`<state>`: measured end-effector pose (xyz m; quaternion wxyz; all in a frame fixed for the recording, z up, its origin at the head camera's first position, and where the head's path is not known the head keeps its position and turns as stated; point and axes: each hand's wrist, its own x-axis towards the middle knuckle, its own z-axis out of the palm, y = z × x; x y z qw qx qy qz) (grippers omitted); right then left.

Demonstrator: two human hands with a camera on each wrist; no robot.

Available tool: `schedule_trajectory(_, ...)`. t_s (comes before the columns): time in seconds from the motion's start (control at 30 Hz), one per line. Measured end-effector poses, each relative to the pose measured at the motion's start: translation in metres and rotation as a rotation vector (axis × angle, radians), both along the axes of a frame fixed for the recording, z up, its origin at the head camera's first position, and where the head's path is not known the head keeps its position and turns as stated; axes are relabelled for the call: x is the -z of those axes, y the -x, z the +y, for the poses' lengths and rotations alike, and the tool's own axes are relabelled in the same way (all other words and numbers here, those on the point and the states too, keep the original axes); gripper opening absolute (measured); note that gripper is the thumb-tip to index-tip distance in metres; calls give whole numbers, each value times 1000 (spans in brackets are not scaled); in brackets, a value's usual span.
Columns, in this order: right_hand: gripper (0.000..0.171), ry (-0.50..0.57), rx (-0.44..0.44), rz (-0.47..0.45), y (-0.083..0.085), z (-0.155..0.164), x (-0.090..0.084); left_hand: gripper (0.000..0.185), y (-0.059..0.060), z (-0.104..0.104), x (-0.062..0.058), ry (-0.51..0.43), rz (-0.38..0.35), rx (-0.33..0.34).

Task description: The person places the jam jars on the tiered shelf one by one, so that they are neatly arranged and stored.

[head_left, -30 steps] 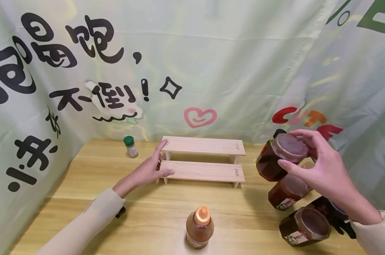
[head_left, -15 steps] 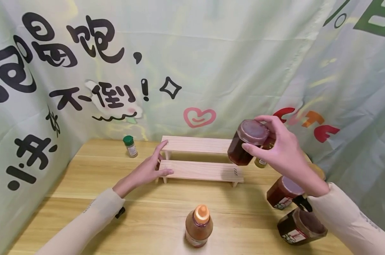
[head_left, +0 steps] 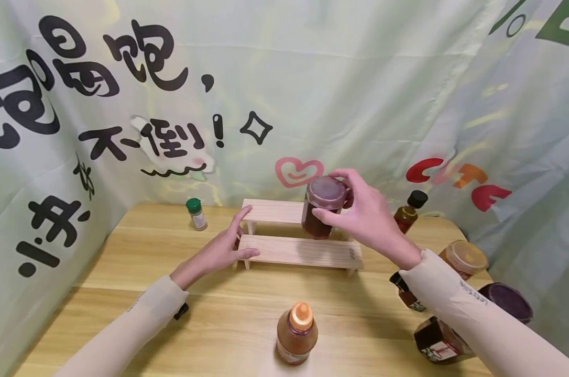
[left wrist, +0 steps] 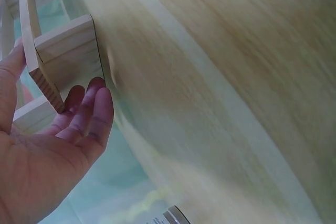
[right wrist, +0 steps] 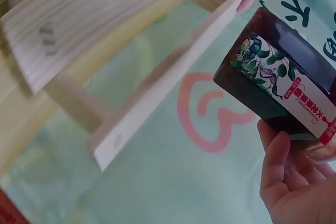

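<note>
Head view: a person's right hand (head_left: 364,220) pinches a dark sauce jar (head_left: 321,212) by its lid, held over the two-step wooden rack (head_left: 303,250) on the desk (head_left: 228,309). Left hand (head_left: 218,251), fingers straight, rests against the rack's left end.

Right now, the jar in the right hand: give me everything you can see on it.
The jar is clear and faceted, filled with something dark red-brown, with a flat reddish-brown lid on top. The right wrist view shows a printed label with green leaves and a pink strip on its side. The right hand grips it by the lid and upper body, fingers curled round it. It is roughly upright, held at the wooden two-step rack, just above the lower step and in front of the upper step. Whether its base touches the wood cannot be told.
</note>
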<state>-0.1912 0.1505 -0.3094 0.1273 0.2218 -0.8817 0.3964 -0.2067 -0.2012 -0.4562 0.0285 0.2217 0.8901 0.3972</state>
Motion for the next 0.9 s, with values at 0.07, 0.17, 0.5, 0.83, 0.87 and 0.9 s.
schedule_trajectory(0.07, 77, 8, 0, 0, 3, -8, 2, 112, 1, 0, 0, -5, -3, 2)
schedule_trajectory(0.17, 78, 29, -6, -7, 10, -20, 6, 113, 0, 0, -1, -7, -10, -5)
schedule_trajectory(0.5, 72, 107, -2, -21, 37, -50, 23, 112, -1, 0, -1, 2, -10, -15)
schedule_trajectory(0.83, 75, 86, 38, -28, 49, -73, 31, 113, -1, 0, -1, 0, -18, -20)
schedule_trajectory(0.87, 76, 86, 33, -25, 50, -75, 32, 113, -1, 0, -1, 0, -18, -20)
schedule_trajectory(0.9, 76, 87, 27, -22, 51, -77, 32, 113, -1, 0, -2, -1, -18, -22)
